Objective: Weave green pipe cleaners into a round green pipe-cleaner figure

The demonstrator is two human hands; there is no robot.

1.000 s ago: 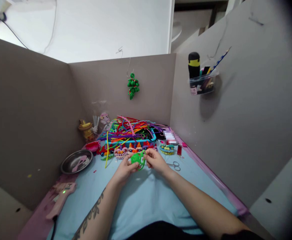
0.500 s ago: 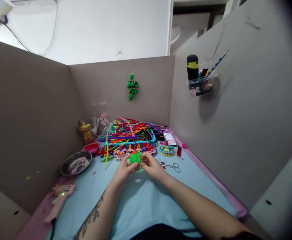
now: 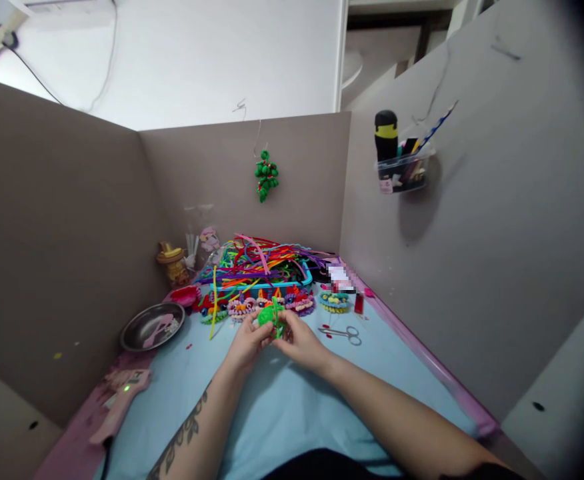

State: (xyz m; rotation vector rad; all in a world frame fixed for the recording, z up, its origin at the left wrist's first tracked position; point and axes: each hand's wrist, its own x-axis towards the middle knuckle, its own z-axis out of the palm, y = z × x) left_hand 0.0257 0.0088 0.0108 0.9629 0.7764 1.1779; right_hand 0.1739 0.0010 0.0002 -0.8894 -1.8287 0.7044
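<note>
Between both hands is a small bright green pipe cleaner piece (image 3: 267, 316), coiled into a rounded shape with a strand standing up on its right. My left hand (image 3: 248, 340) is closed on its left side, thumb in front. From the right, my right hand (image 3: 299, 339) pinches the green strand; its fingertips are partly hidden behind the piece. Just beyond the hands stands a row of colourful coiled pipe cleaner figures (image 3: 242, 308). Scissors (image 3: 345, 335) lie to the right of my right hand.
A blue tray (image 3: 308, 272) heaped with loose pipe cleaners (image 3: 267, 253) stands at the back. At left are a metal bowl (image 3: 137, 340) and a pink glue gun (image 3: 122, 410) with a green light. A blue-yellow coiled piece (image 3: 334, 301) sits at right. Grey partitions (image 3: 242, 173) enclose the table.
My right hand has shifted slightly, uncovering more of the scissors. The green piece has turned a little, and its strand now stands upright on the right side.
</note>
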